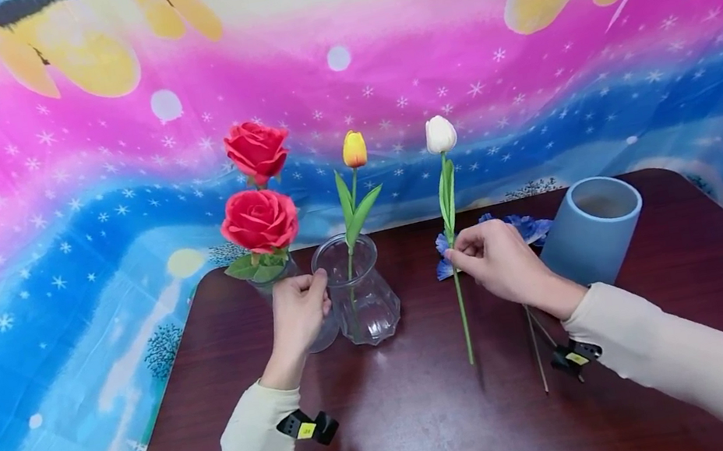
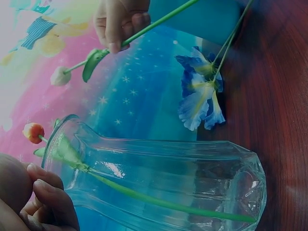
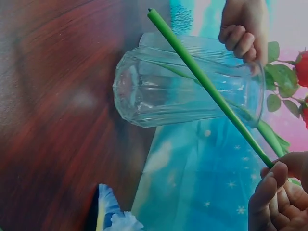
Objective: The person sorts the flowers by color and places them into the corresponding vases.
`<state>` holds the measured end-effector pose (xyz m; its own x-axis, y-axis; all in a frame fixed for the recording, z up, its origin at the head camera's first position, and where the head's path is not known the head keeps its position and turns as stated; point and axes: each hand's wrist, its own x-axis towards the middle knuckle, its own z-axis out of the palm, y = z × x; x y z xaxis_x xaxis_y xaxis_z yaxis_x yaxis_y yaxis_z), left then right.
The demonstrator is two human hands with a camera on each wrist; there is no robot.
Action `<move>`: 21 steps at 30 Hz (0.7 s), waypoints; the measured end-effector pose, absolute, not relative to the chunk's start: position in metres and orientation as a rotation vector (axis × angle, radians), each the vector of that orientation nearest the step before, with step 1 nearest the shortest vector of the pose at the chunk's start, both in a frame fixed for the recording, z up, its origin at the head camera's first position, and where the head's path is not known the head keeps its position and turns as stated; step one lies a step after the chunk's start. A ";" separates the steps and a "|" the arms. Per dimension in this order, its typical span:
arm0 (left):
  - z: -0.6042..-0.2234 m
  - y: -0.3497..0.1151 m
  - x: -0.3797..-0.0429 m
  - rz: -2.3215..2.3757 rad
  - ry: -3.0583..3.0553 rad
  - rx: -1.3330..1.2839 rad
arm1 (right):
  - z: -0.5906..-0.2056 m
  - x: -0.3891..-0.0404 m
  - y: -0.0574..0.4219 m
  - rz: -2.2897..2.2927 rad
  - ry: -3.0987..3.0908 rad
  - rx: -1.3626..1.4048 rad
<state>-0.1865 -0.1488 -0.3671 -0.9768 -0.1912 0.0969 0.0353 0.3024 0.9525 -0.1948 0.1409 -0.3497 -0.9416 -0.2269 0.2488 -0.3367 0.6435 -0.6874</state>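
In the head view, my right hand [image 1: 502, 258] pinches the green stem of a white tulip [image 1: 440, 136] and holds it upright above the table. The lower stem hangs free below the fingers. To its left stands a clear faceted glass vase [image 1: 371, 318] with a yellow-orange tulip [image 1: 354, 149] in it. My left hand [image 1: 300, 310] grips the vase's rim on its left side, thumb and curled fingers at the glass. In the right wrist view, the tulip stem [image 3: 207, 84] crosses in front of the vase without visibly entering it.
Behind my left hand, two red roses [image 1: 259, 222] stand in another clear vase [image 1: 325, 335]. Blue flowers [image 1: 532, 226] lie on the dark wooden table [image 1: 409, 439], their thin stems pointing toward me. A blue-grey vase [image 1: 590, 233] stands at the right. A printed cloth [image 1: 381, 80] hangs behind.
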 end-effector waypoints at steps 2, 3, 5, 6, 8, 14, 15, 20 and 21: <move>-0.367 -0.149 -0.186 -1.752 -2.364 0.133 | -0.348 -0.194 0.139 1.199 -2.696 0.471; -0.366 -0.149 -0.185 -1.754 -2.362 0.128 | -0.347 -0.193 0.138 1.203 -2.682 0.475; -0.366 -0.149 -0.185 -1.757 -2.361 0.121 | -0.346 -0.192 0.136 1.210 -2.655 0.481; -0.367 -0.149 -0.186 -1.758 -2.364 0.121 | -0.345 -0.192 0.135 1.210 -2.640 0.484; -0.368 -0.150 -0.187 -1.757 -2.373 0.129 | -0.343 -0.192 0.132 1.212 -2.613 0.488; -0.367 -0.149 -0.188 -1.745 -2.397 0.134 | -0.337 -0.193 0.127 1.218 -2.546 0.476; -0.367 -0.150 -0.187 -1.745 -2.396 0.131 | -0.336 -0.193 0.126 1.224 -2.534 0.472; -0.368 -0.151 -0.186 -1.748 -2.372 0.097 | -0.331 -0.194 0.125 1.269 -2.456 0.459; -0.368 -0.151 -0.185 -1.747 -2.369 0.090 | -0.330 -0.194 0.124 1.281 -2.440 0.459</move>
